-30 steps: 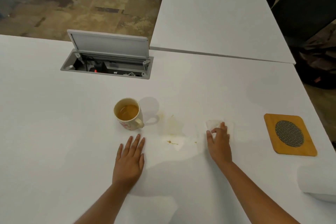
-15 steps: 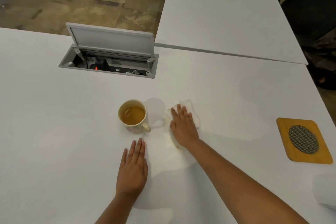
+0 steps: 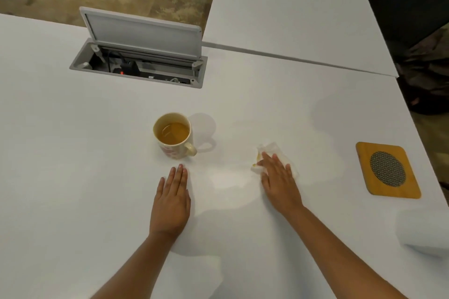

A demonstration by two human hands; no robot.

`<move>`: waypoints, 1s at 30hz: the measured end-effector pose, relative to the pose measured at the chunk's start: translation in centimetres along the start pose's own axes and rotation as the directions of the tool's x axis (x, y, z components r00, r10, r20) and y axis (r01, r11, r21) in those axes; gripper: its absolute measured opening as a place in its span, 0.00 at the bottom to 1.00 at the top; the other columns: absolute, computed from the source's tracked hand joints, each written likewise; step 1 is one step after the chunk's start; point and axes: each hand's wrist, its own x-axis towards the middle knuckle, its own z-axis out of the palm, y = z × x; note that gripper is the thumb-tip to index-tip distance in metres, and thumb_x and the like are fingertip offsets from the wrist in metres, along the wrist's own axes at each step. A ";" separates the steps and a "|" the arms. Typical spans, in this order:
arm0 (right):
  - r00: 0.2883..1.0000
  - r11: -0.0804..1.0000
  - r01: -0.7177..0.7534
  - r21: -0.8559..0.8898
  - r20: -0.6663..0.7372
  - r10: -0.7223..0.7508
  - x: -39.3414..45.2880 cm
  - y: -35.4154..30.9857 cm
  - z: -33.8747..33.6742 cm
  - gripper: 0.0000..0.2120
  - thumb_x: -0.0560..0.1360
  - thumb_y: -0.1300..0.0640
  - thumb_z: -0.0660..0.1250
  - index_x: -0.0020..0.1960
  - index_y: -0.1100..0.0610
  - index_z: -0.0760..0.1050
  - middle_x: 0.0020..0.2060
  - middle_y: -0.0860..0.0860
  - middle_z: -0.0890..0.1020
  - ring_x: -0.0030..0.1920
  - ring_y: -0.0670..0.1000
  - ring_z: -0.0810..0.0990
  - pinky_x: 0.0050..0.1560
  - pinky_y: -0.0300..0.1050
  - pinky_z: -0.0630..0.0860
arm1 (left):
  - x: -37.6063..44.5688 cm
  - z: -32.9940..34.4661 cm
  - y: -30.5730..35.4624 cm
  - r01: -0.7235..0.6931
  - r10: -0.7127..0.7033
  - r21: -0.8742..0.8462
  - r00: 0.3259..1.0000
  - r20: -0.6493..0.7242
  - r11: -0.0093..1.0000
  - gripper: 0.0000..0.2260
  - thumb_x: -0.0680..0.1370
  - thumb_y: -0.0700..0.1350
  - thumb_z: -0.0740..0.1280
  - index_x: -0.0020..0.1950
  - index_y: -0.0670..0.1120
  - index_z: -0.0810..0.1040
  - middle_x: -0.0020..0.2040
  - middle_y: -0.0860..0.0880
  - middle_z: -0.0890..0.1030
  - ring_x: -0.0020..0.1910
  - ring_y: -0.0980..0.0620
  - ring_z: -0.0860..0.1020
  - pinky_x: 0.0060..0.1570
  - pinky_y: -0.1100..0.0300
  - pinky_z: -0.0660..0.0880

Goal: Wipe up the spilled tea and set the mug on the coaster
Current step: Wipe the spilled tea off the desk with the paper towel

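1. Tea mug (image 3: 175,135) is what we must move soon, so we look at our hands first, since they are closest to us.
2. Our left hand (image 3: 172,201) lies flat on the white worktop (image 3: 73,177), fingers straight and close together, holding nothing. Its fingertips (image 3: 180,168) are just below the mug but do not touch it.
3. Our right hand (image 3: 279,181) presses a white tissue (image 3: 273,153) flat on the worktop, fingers straight on top of it. The tissue has yellow tea marks on its left edge.
4. Between our hands we see only a pale shine, no clear puddle, so we think the wiping is nearly done.
5. The mug stands upright with tea inside, its handle pointing right and toward us. Our left hand is much nearer to it.
6. The coaster (image 3: 388,170) lies far to the right, past our right hand, so the mug must travel right across the worktop. We must carry it slowly so no tea spills.
7. Farthest away, a cable box (image 3: 138,65) in the worktop stands open.
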 end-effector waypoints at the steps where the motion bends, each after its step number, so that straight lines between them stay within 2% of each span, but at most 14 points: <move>1: 0.999 0.999 -0.027 0.046 0.036 0.025 0.3 -0.1 -0.5 0.20 0.81 0.51 0.52 0.72 0.50 0.61 0.74 0.46 0.62 0.76 0.49 0.52 0.74 0.51 0.43 | 0.0 0.0 0.0 0.001 -0.001 0.005 1.000 -0.001 1.000 0.26 0.77 0.48 0.39 0.73 0.41 0.55 0.75 0.45 0.60 0.74 0.47 0.55 0.72 0.52 0.49; 3: 0.994 0.973 -0.105 0.203 0.044 0.099 1.6 -1.0 -1.5 0.18 0.80 0.46 0.51 0.69 0.47 0.64 0.71 0.46 0.66 0.75 0.52 0.53 0.74 0.49 0.48 | 0.1 0.2 -0.1 0.004 -0.004 0.004 1.000 -0.004 1.000 0.27 0.76 0.49 0.37 0.74 0.42 0.52 0.75 0.46 0.57 0.75 0.48 0.52 0.72 0.53 0.46; 5: 0.995 0.956 -0.098 0.276 -0.007 0.104 2.9 -1.4 -1.7 0.18 0.81 0.50 0.49 0.70 0.49 0.63 0.73 0.48 0.64 0.75 0.50 0.52 0.73 0.43 0.46 | 0.1 0.3 0.0 0.006 -0.006 -0.012 1.000 -0.003 1.000 0.28 0.76 0.49 0.35 0.74 0.43 0.50 0.76 0.47 0.55 0.75 0.49 0.50 0.73 0.54 0.44; 6: 0.996 0.968 -0.083 0.239 0.001 0.086 3.1 -1.5 -1.5 0.19 0.82 0.53 0.48 0.72 0.52 0.60 0.75 0.49 0.60 0.76 0.49 0.51 0.73 0.42 0.44 | 0.0 0.4 0.1 0.005 -0.005 -0.018 1.000 -0.001 1.000 0.28 0.75 0.49 0.35 0.74 0.43 0.50 0.76 0.47 0.54 0.75 0.49 0.50 0.73 0.54 0.44; 9: 0.998 0.998 -0.063 -0.016 0.002 0.063 2.9 -0.9 0.4 0.23 0.82 0.55 0.49 0.75 0.55 0.51 0.76 0.53 0.50 0.76 0.50 0.46 0.75 0.47 0.40 | -0.1 0.5 0.0 0.005 -0.005 -0.022 1.000 -0.009 1.000 0.27 0.75 0.49 0.35 0.74 0.43 0.48 0.76 0.48 0.54 0.75 0.50 0.48 0.73 0.54 0.44; 12: 0.993 0.995 -0.066 -0.072 -0.101 0.058 2.6 -1.3 1.8 0.23 0.81 0.55 0.49 0.75 0.56 0.50 0.76 0.53 0.52 0.76 0.51 0.47 0.75 0.48 0.41 | 0.0 0.8 -0.2 0.015 -0.015 -0.022 1.000 -0.020 1.000 0.25 0.76 0.49 0.35 0.73 0.44 0.45 0.76 0.48 0.54 0.74 0.52 0.46 0.72 0.54 0.44; 15: 0.989 0.989 0.141 -0.049 -0.028 -0.143 1.2 -4.9 4.2 0.23 0.81 0.56 0.50 0.75 0.55 0.51 0.76 0.52 0.53 0.76 0.51 0.48 0.73 0.44 0.37 | 0.2 0.8 -0.2 0.006 -0.006 -0.018 1.000 -0.023 1.000 0.26 0.76 0.48 0.37 0.74 0.43 0.48 0.76 0.47 0.55 0.75 0.51 0.49 0.73 0.54 0.46; 17: 0.958 0.958 0.285 -0.041 0.049 -0.283 -1.0 -8.5 6.9 0.24 0.81 0.54 0.49 0.75 0.54 0.50 0.76 0.50 0.52 0.76 0.50 0.45 0.71 0.43 0.32 | 0.1 0.9 -0.3 -0.001 0.001 -0.005 1.000 -0.022 1.000 0.26 0.76 0.48 0.38 0.74 0.42 0.51 0.75 0.46 0.56 0.75 0.50 0.50 0.73 0.53 0.47; 20: 0.909 0.915 0.399 -0.055 0.154 -0.387 -3.7 -11.3 9.5 0.25 0.80 0.58 0.46 0.76 0.54 0.45 0.77 0.48 0.47 0.74 0.45 0.36 0.67 0.42 0.24 | 0.0 1.0 -0.5 -0.019 0.019 -0.003 1.000 -0.013 1.000 0.27 0.76 0.50 0.38 0.74 0.43 0.51 0.76 0.47 0.55 0.74 0.52 0.47 0.72 0.54 0.46; 22: 0.882 0.889 0.454 -0.059 0.175 -0.438 -4.1 -9.9 8.9 0.27 0.78 0.62 0.46 0.76 0.53 0.43 0.76 0.47 0.45 0.72 0.43 0.34 0.66 0.39 0.24 | 0.0 0.9 -0.5 -0.015 0.015 -0.001 1.000 -0.020 1.000 0.26 0.77 0.49 0.39 0.74 0.42 0.53 0.75 0.46 0.57 0.74 0.50 0.50 0.72 0.53 0.47; 24: 0.903 0.905 0.418 -0.076 0.138 -0.406 -3.3 -6.8 7.0 0.30 0.77 0.66 0.48 0.76 0.53 0.43 0.76 0.48 0.46 0.75 0.46 0.39 0.69 0.39 0.27 | 0.0 0.6 -0.3 -0.010 0.010 -0.004 1.000 -0.025 1.000 0.26 0.77 0.48 0.39 0.74 0.42 0.54 0.75 0.45 0.59 0.75 0.48 0.54 0.72 0.53 0.48; 27: 0.983 0.973 0.181 -0.142 0.001 -0.183 -1.2 -0.7 2.7 0.29 0.77 0.67 0.50 0.75 0.55 0.46 0.76 0.53 0.48 0.76 0.51 0.46 0.73 0.42 0.37 | -0.1 0.4 -0.3 -0.013 0.012 -0.014 1.000 -0.029 1.000 0.26 0.77 0.47 0.40 0.74 0.42 0.54 0.75 0.46 0.59 0.75 0.48 0.54 0.72 0.53 0.48; 30: 0.995 0.992 -0.045 -0.120 -0.092 0.034 -1.9 5.0 -1.0 0.27 0.78 0.69 0.50 0.75 0.56 0.52 0.76 0.56 0.52 0.76 0.53 0.49 0.75 0.47 0.45 | 0.0 0.5 -0.3 -0.015 0.015 -0.019 1.000 -0.026 1.000 0.25 0.77 0.47 0.40 0.74 0.42 0.53 0.75 0.46 0.58 0.75 0.49 0.53 0.73 0.53 0.47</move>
